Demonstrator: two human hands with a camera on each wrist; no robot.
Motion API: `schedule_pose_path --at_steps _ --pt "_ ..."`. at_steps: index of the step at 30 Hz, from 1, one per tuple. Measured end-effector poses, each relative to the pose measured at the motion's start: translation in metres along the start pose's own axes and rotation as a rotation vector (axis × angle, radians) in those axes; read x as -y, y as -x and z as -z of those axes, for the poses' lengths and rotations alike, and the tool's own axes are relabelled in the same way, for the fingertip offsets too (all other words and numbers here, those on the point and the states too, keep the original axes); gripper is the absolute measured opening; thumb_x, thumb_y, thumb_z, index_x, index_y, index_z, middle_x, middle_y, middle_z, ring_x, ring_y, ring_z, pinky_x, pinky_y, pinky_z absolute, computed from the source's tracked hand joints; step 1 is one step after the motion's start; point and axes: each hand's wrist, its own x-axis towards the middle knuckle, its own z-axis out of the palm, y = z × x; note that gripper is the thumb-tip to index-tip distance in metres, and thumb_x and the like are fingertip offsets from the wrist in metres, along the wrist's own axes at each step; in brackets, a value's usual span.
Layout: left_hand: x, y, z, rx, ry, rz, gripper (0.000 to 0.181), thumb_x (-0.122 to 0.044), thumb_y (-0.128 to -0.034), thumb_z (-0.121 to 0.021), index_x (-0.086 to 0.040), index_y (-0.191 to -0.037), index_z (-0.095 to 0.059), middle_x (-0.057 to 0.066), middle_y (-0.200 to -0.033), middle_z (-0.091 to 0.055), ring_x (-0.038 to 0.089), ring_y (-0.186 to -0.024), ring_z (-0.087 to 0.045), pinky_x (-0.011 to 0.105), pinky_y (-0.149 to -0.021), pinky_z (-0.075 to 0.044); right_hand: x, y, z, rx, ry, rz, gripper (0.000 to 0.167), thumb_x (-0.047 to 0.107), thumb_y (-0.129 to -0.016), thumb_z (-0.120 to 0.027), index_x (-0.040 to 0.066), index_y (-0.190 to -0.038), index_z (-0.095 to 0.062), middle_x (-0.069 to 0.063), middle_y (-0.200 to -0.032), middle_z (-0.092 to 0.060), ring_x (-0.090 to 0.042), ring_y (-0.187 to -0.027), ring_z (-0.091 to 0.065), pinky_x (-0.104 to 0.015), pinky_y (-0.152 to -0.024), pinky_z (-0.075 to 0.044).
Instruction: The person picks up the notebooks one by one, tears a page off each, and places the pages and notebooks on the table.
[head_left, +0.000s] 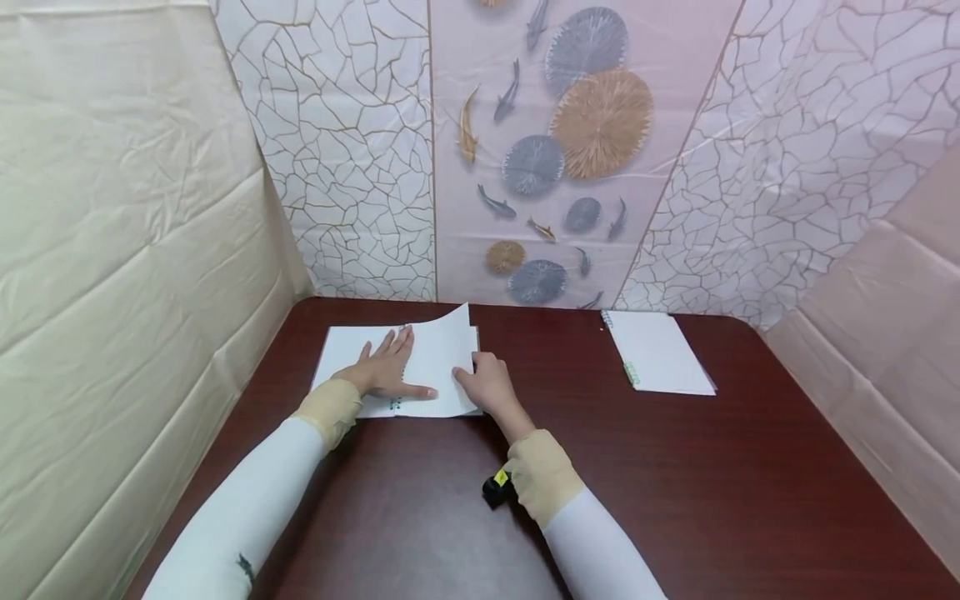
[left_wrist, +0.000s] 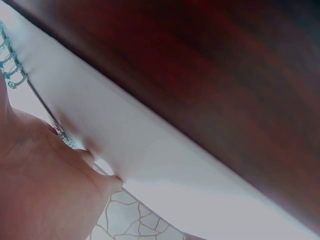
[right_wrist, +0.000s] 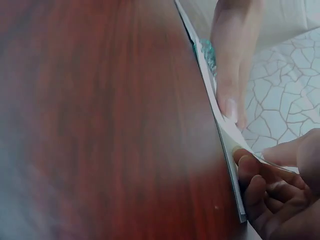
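Observation:
A spiral notebook with white pages [head_left: 442,367] lies open near the table's far edge, its green coil [left_wrist: 17,75] running between the two halves. Spread over that binding, my left hand [head_left: 384,367] presses down with fingers extended and the thumb out on the right page. At the right edge, my right hand [head_left: 489,385] pinches a page between thumb and curled fingers. This page bows upward, its far corner raised. In the right wrist view the right hand [right_wrist: 280,185] holds the lifted sheet, with the left thumb [right_wrist: 230,100] on the paper beyond.
A second white notebook [head_left: 660,352] with a coil lies on the dark red table [head_left: 600,500] at the right. By the right cuff sits a small black object with a yellow mark [head_left: 497,487]. Patterned cloth walls [head_left: 360,167] surround the table.

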Motion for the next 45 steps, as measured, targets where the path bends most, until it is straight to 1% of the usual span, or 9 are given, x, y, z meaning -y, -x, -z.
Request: schedule_pose_path --at_steps 3,5,11,15,19,26,32,38,45 --pt "-0.005 0.007 0.004 -0.009 -0.020 -0.012 0.140 -0.091 -0.0822 -0.057 0.001 -0.168 0.004 0.016 -0.177 0.010 0.041 -0.162 0.007 0.070 -0.124 0.003 0.000 0.004 -0.002 -0.004 0.000 0.006 0.027 0.022 -0.101 -0.070 -0.002 -0.111 -0.075 -0.019 -0.106 -0.076 -0.022 -0.089 -0.068 -0.037 -0.077 -0.058" --pt "-0.004 0.007 0.004 -0.010 -0.031 -0.013 0.137 -0.088 -0.0846 -0.058 0.000 -0.168 0.005 0.015 -0.177 0.011 0.040 -0.162 0.008 0.070 -0.124 0.003 -0.001 0.006 -0.003 -0.009 -0.013 0.007 0.028 0.021 -0.102 -0.069 -0.002 -0.116 -0.075 -0.019 -0.110 -0.076 -0.023 -0.092 -0.069 -0.038 -0.079 -0.058" --pt "0.013 -0.012 -0.007 -0.009 0.001 -0.015 0.142 -0.095 -0.0786 -0.055 -0.005 -0.168 0.009 0.009 -0.176 0.017 0.036 -0.162 0.013 0.070 -0.122 0.009 -0.007 0.004 -0.005 -0.018 -0.045 0.016 0.028 0.023 -0.103 -0.068 0.001 -0.119 -0.076 -0.017 -0.111 -0.077 -0.022 -0.092 -0.070 -0.038 -0.080 -0.058" --pt "0.014 -0.013 -0.008 -0.004 0.018 -0.017 0.142 -0.096 -0.0779 -0.055 -0.007 -0.168 0.009 0.008 -0.176 0.016 0.035 -0.162 0.013 0.070 -0.123 0.009 -0.009 0.005 -0.004 -0.012 -0.053 0.019 0.031 0.023 -0.104 -0.068 0.000 -0.123 -0.075 -0.018 -0.116 -0.076 -0.025 -0.099 -0.070 -0.040 -0.084 -0.058" --pt "0.017 -0.017 -0.011 -0.003 0.024 -0.018 0.146 -0.097 -0.0752 -0.056 -0.008 -0.168 0.011 0.007 -0.176 0.018 0.035 -0.162 0.013 0.070 -0.123 0.008 -0.010 0.008 -0.002 -0.012 -0.056 0.019 0.031 0.024 -0.104 -0.069 0.000 -0.123 -0.074 -0.017 -0.114 -0.076 -0.025 -0.098 -0.071 -0.041 -0.084 -0.058" --pt "0.020 -0.021 -0.016 0.008 0.007 -0.016 0.153 -0.104 -0.0680 -0.052 -0.009 -0.167 0.016 0.007 -0.175 0.021 0.034 -0.162 0.016 0.069 -0.123 0.010 -0.012 0.012 0.001 0.002 -0.064 0.028 0.027 0.025 -0.103 -0.070 0.001 -0.115 -0.076 -0.013 -0.102 -0.076 -0.022 -0.086 -0.068 -0.038 -0.077 -0.057" --pt "0.018 -0.016 -0.009 -0.011 0.032 -0.012 0.151 -0.101 -0.0701 -0.056 -0.008 -0.168 0.013 0.007 -0.176 0.019 0.035 -0.162 0.014 0.068 -0.124 0.009 -0.015 0.009 0.005 0.042 -0.084 0.091 0.024 0.024 -0.103 -0.070 0.004 -0.115 -0.076 -0.010 -0.099 -0.077 -0.018 -0.083 -0.068 -0.036 -0.077 -0.056" --pt "0.018 -0.017 -0.008 0.004 0.018 -0.011 0.154 -0.103 -0.0673 -0.055 -0.008 -0.168 0.013 0.007 -0.176 0.020 0.035 -0.162 0.014 0.067 -0.124 0.008 -0.022 0.008 0.008 0.086 -0.099 0.151 0.024 0.022 -0.104 -0.069 0.005 -0.119 -0.076 -0.008 -0.104 -0.077 -0.014 -0.086 -0.068 -0.035 -0.080 -0.057" --pt "0.021 -0.019 -0.013 -0.020 -0.001 -0.026 0.151 -0.103 -0.0697 -0.051 -0.008 -0.169 0.011 0.007 -0.176 0.020 0.036 -0.162 0.014 0.068 -0.123 0.009 -0.026 0.011 0.011 0.146 -0.222 0.136 0.026 0.021 -0.105 -0.068 0.004 -0.125 -0.075 -0.009 -0.107 -0.078 -0.014 -0.085 -0.071 -0.035 -0.078 -0.058"
